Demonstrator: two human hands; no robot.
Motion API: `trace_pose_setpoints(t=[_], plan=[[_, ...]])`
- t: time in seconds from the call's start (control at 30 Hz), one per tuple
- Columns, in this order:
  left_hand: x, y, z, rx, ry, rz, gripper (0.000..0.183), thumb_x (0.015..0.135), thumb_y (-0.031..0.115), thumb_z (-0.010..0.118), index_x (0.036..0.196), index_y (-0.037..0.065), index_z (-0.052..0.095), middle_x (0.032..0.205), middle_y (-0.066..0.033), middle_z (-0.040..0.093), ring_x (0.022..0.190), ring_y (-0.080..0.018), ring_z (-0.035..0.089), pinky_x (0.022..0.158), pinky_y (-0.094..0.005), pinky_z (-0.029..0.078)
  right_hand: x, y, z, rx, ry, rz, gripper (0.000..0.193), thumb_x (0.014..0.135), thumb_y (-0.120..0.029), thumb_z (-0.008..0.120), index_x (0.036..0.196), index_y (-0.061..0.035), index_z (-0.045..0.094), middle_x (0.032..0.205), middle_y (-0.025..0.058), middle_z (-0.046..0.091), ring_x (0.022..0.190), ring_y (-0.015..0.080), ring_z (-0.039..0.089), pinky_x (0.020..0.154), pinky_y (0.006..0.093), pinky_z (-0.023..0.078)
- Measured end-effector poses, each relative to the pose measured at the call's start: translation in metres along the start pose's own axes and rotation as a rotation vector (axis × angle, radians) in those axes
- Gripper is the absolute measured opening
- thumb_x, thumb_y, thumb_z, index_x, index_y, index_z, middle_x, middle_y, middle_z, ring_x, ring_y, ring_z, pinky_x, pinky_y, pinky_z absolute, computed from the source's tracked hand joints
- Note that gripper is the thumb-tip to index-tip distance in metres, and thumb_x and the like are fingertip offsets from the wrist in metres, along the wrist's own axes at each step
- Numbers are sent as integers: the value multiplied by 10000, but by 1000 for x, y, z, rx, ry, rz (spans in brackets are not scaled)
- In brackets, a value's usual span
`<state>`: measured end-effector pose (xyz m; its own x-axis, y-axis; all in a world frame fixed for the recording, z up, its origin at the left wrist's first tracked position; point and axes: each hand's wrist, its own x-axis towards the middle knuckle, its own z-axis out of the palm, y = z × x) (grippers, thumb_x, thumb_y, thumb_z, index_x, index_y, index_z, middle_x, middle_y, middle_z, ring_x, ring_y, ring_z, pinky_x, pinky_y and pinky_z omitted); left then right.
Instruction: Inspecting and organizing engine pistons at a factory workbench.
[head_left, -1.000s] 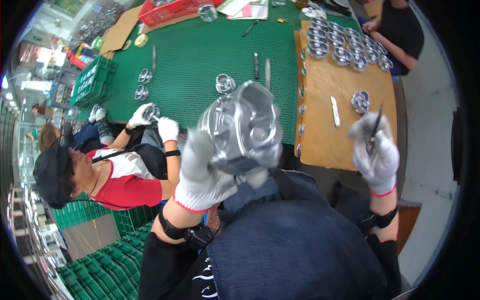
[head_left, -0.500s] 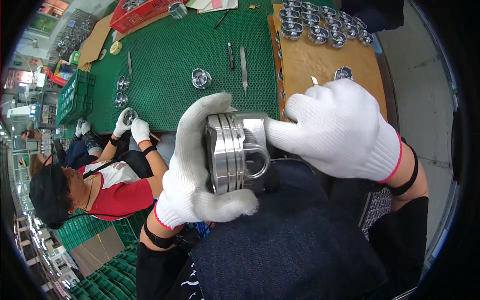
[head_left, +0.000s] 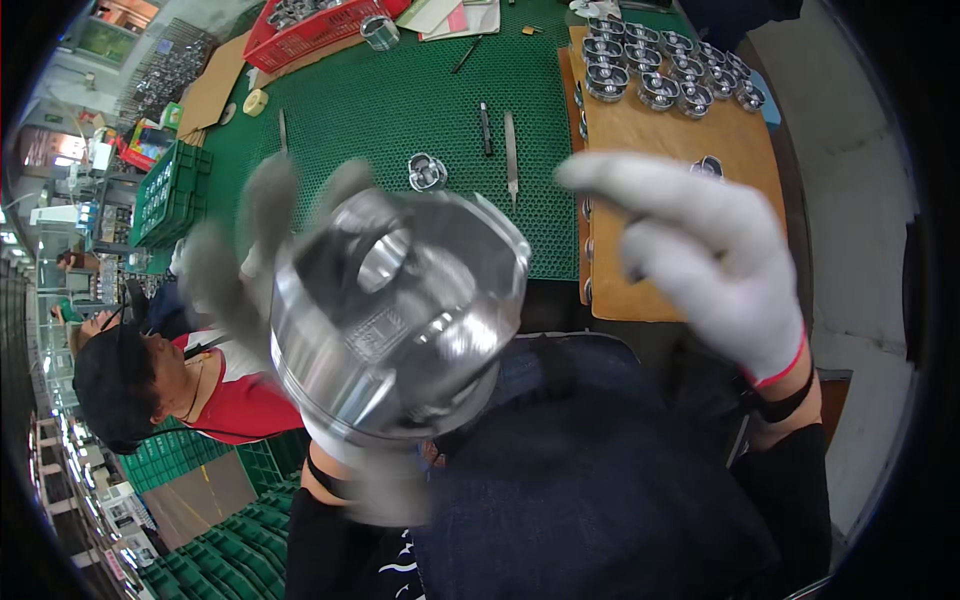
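My left hand (head_left: 235, 270) grips a silver engine piston (head_left: 400, 320) in front of my lap. The piston's hollow underside and pin bores face up toward me, and its ring-grooved side is mostly turned away. Motion blurs both the piston and the gloved fingers round it. To the right, my right hand (head_left: 715, 245) is raised over the wooden board's near part, apart from the piston. Its forefinger is stretched out and its thumb stands away from it. Blur leaves a small dark spot by the thumb unclear. Both hands wear white knitted gloves.
Several pistons stand on a wooden board (head_left: 660, 150) at right. On the green mat (head_left: 350, 130) lie a lone piston (head_left: 427, 172), a flat file (head_left: 511, 155), a black pen-like tool (head_left: 486, 130) and a tape roll (head_left: 255, 102). A red crate (head_left: 300, 40) stands behind; a co-worker (head_left: 130, 370) sits left.
My left hand has brought the piston nearer and turned it from its grooved side to its underside. My right hand has left the piston, moved rightward and spread its fingers.
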<state>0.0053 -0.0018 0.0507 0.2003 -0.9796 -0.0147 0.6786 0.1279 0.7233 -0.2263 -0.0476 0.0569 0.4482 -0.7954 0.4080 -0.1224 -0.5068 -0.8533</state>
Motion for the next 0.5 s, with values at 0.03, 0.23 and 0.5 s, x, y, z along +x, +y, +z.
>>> trace_pose_setpoints(t=[0.03,0.23,0.5], plan=[[4,-4,-9,-1,-5,-3,761,851,541,590,1408,79,356,1329,-336,400,1123,-430,527,870,-503,538,0,-13,-10,50,28,156,388,813,28,465,1174,48,606,1025,94,689,674,102,582,631,248,487],[4,-30,-26,423,-410,-387,1104,658,455,833,1435,20,180,1242,-134,478,1086,-231,542,918,-359,468,-11,-7,-22,-847,-371,-54,436,700,-38,626,1108,-184,673,604,40,490,527,220,540,491,312,434],[12,-30,-15,772,-580,-98,1005,565,235,842,1353,-28,277,1225,-175,451,1081,-270,541,924,-377,459,-5,8,-5,-1133,-262,-346,305,741,-200,571,1026,-226,678,606,-6,453,483,132,516,425,287,404]])
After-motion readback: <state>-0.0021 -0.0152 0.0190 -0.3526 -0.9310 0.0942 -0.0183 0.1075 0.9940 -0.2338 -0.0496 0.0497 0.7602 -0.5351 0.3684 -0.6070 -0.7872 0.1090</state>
